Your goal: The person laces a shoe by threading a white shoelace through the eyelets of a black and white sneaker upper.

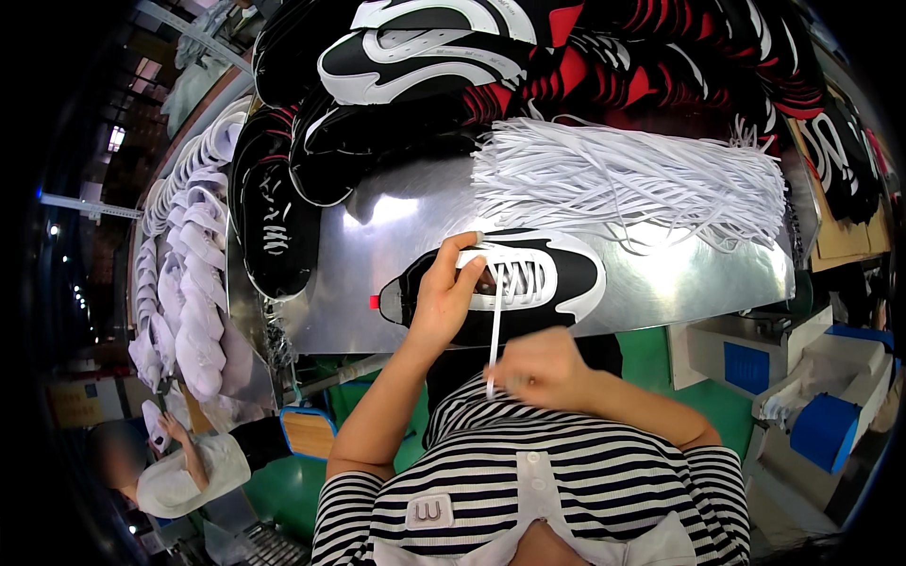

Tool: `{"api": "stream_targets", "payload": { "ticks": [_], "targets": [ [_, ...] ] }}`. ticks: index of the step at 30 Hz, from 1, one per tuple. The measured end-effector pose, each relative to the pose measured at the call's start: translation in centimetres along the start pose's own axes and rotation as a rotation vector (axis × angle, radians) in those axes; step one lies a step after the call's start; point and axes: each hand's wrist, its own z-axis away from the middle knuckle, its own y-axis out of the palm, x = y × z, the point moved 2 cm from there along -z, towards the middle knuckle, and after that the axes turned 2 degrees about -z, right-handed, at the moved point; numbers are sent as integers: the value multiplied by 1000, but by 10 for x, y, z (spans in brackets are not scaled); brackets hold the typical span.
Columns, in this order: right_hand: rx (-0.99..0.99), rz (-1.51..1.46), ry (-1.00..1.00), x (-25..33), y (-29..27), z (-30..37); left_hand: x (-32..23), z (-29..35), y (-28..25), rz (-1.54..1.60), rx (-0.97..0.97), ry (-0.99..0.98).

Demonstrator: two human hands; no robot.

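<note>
A black and white shoe upper with a red heel tab lies sideways on the metal table, its heel to the left. White lace crosses through several of its eyelets. My left hand grips the upper by the edge of its lacing opening, thumb and fingers closed on it. From that opening a white shoelace runs taut toward me. Its lower part is pinched in my right hand, which is closed and smeared by motion in front of my striped shirt.
A thick bundle of white laces lies beyond the shoe upper on the metal table. Black, white and red uppers are heaped at the back. White shoe parts stand in rows at left, near another person. A pale cabinet is at right.
</note>
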Motion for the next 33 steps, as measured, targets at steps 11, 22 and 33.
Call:
{"api": "stream_targets", "payload": {
  "ticks": [11, 22, 33],
  "targets": [
    [-182, -86, 843, -21, -23, 30, -18, 59, -15, -498, 42, 240],
    [-469, -323, 686, -36, 2, 2, -21, 52, -11, -448, 21, 251],
    [-304, -78, 525, -22, 1, 6, -15, 46, -1, -545, -109, 245]
  ]
}}
